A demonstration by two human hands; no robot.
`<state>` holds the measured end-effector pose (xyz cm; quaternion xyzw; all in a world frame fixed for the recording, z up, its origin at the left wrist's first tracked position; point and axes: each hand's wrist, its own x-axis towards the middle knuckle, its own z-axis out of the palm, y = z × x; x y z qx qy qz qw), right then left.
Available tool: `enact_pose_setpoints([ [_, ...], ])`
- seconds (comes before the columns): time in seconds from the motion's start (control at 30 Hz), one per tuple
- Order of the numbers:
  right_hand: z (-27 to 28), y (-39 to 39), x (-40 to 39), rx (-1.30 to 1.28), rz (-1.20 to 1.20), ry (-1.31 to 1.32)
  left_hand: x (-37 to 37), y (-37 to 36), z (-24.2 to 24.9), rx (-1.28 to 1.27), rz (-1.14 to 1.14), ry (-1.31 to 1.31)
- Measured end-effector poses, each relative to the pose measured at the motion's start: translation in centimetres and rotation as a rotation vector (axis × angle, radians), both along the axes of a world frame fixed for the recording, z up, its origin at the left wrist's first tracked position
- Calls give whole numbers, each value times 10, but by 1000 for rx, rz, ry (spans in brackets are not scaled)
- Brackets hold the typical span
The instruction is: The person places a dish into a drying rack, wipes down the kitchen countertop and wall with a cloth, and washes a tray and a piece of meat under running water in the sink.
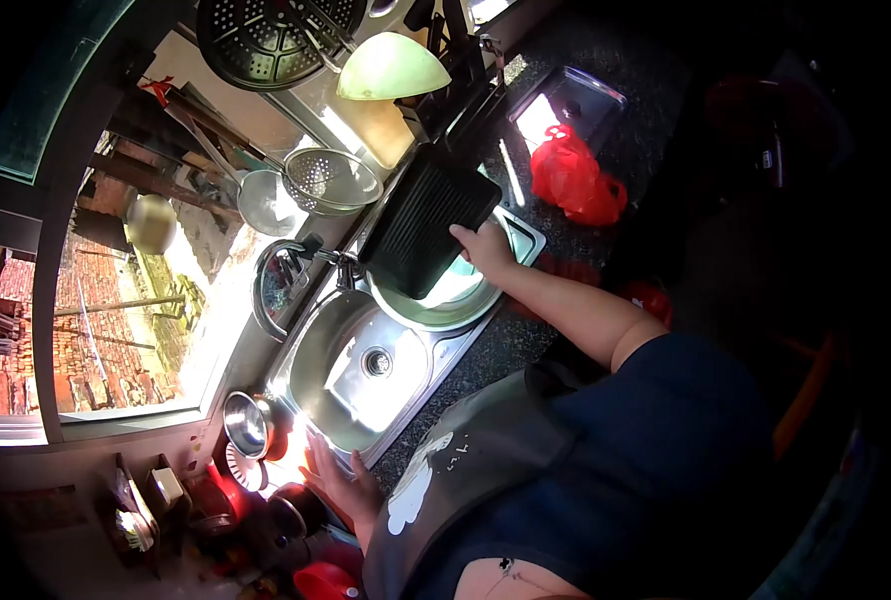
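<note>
My right hand (pixel 486 252) grips the edge of a black ribbed tray (pixel 431 215), thumb on its face. The tray is tilted up over a pale round basin (pixel 436 318) in the far bowl of the steel sink (pixel 316 345), covering part of it. My left hand (pixel 340 482) is held with fingers apart at the sink's near-left end, beside a steel bowl (pixel 249 425) and a fluted pale dish (pixel 246 466). Nothing shows in that hand.
A curved faucet (pixel 274 290) rises behind the sink. Strainers (pixel 332 182) and a pale green ladle-like bowl (pixel 391 68) hang by the window. A red plastic bag (pixel 573 178) and a metal tray (pixel 598 100) lie on the dark counter. A red basin (pixel 326 580) stands at lower left.
</note>
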<state>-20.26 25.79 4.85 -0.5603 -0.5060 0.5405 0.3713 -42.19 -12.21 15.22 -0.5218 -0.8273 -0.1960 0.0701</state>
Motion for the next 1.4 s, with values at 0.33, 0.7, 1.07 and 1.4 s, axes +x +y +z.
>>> enact_pose_setpoints([
  [0.33, -60, 255, 130, -477, -240, 52, 8, 14, 6, -138, 81, -93],
  [0.7, -140, 371, 133, -708, -280, 131, 3, 45, -7, -265, 1, 17],
  [1.07, -222, 402, 88, -458, -136, 58, 21, 84, -12, -357, 5, -41],
  [1.4, -189, 394, 86, -316, -50, 348, 23, 100, -19, -337, -8, -103],
])
